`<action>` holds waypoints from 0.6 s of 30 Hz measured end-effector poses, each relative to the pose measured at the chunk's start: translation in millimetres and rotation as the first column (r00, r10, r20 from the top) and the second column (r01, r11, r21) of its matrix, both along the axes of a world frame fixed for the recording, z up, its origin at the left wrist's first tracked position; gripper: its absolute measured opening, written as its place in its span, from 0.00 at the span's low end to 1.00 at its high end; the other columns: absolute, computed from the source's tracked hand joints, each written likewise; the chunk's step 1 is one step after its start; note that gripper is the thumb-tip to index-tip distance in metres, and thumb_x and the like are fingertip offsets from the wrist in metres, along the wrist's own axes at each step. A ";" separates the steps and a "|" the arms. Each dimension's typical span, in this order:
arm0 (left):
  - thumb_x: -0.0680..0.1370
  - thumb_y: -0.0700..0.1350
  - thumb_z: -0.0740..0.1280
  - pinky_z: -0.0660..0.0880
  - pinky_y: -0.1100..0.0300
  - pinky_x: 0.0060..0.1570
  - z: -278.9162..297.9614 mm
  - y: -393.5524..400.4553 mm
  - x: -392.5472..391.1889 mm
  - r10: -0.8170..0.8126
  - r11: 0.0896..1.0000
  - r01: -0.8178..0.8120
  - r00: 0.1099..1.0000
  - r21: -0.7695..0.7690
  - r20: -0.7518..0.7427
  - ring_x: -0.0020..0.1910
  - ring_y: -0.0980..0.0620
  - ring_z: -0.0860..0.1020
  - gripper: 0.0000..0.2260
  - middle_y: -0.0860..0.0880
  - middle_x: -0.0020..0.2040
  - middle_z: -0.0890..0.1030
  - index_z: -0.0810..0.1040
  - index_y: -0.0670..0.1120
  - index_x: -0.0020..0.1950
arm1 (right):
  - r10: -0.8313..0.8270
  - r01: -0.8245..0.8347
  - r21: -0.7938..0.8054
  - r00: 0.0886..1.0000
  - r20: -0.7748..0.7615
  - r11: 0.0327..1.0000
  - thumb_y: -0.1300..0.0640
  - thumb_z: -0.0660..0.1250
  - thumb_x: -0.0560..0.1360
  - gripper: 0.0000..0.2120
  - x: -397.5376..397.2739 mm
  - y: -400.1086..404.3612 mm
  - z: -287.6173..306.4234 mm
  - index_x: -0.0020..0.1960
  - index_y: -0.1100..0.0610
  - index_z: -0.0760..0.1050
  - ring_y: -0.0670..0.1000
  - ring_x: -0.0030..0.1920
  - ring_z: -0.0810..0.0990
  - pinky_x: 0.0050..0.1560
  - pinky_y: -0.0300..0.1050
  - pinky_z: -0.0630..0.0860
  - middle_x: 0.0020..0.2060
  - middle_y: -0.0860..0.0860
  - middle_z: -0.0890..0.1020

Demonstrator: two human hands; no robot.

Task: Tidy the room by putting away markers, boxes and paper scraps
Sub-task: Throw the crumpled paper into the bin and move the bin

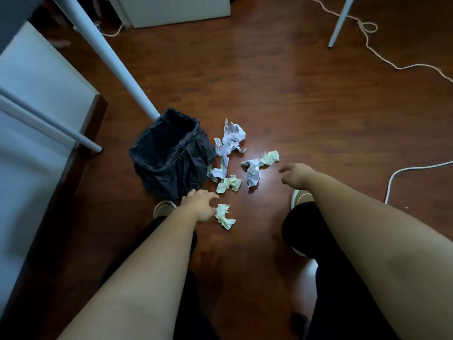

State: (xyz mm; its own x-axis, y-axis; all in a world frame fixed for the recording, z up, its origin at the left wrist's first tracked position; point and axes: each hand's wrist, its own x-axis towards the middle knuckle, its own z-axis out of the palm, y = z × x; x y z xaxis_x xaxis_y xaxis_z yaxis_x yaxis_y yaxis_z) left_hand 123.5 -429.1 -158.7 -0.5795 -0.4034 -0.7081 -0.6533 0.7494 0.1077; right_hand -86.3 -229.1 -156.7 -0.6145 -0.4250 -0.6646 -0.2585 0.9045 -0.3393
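Several crumpled paper scraps lie on the wooden floor beside a small bin lined with a black bag [171, 153]. A long white scrap [229, 143] lies closest to the bin's right side. A white and pale green scrap [259, 165] is in the middle. Another green scrap [229, 184] sits below them. My left hand [199, 204] reaches down with spread fingers, touching the nearest green scrap [224, 215] at its left edge. My right hand [295, 175] hovers with relaxed fingers just right of the middle scrap, holding nothing.
White table legs [117, 65] slant down to the floor just behind the bin. A white bed or cabinet [36, 99] fills the left side. White cables [397, 67] trail over the floor at the right. My shoes [163, 208] and dark trouser legs are below the scraps.
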 end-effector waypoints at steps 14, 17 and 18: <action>0.78 0.39 0.65 0.69 0.57 0.62 -141.5 -1.3 -22.0 0.892 0.341 -0.831 0.434 0.439 0.129 0.68 0.45 0.72 0.34 0.47 0.77 0.66 0.55 0.55 0.80 | 0.058 -0.069 0.060 0.985 0.165 0.996 0.56 0.63 0.77 0.16 -53.2 -96.2 -136.5 0.64 0.54 0.78 0.57 0.66 0.72 0.65 0.47 0.70 0.65 0.56 0.76; 0.79 0.44 0.63 0.67 0.51 0.70 -168.0 -16.6 -27.5 0.718 0.630 -0.717 0.684 0.300 0.126 0.70 0.44 0.69 0.27 0.46 0.76 0.66 0.63 0.56 0.77 | 0.140 -0.153 0.077 0.978 0.152 0.985 0.52 0.63 0.76 0.18 -56.2 -110.7 -163.4 0.65 0.49 0.76 0.57 0.74 0.59 0.72 0.50 0.63 0.70 0.56 0.71; 0.79 0.46 0.63 0.65 0.50 0.72 -176.3 -20.7 -25.0 0.564 0.784 -0.583 0.812 0.214 0.149 0.73 0.43 0.65 0.24 0.46 0.77 0.62 0.67 0.58 0.75 | 0.169 -0.182 0.092 0.977 0.132 0.979 0.51 0.62 0.76 0.18 -56.5 -113.7 -170.0 0.65 0.47 0.76 0.56 0.76 0.57 0.73 0.50 0.60 0.72 0.55 0.68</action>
State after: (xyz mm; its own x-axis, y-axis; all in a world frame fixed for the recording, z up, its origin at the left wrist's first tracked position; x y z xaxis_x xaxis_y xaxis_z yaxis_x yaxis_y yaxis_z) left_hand 98.5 -449.8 -335.0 -0.2383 -0.4585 -0.8561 -0.9673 0.1911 0.1669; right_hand -142.8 -342.8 -326.7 -0.4473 -0.4445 -0.7761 -0.3786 0.8803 -0.2859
